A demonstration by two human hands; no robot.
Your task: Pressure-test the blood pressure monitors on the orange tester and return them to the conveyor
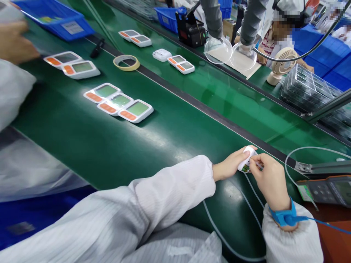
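Observation:
My left hand (233, 163) is closed around a small white device (244, 165) with a green part showing at its lower end. My right hand (271, 180) pinches at the device's near side; what sits between its fingertips is too small to make out. Below the hands a thin white cable (252, 190) trails down over the green bench. A blue wrist strap (285, 216) with a blue cord circles my right wrist. To the left on the bench lie white devices with orange panels and greenish screens, one of them a near device (136, 110).
An orange-and-grey meter (329, 190) lies at the right edge. Across the bench are a tape roll (134, 65), a blue bin (74, 29), a small fan (283, 60) and two clear suction hoods (218, 50). A co-worker's hand (16, 44) is at the left; another person sits opposite.

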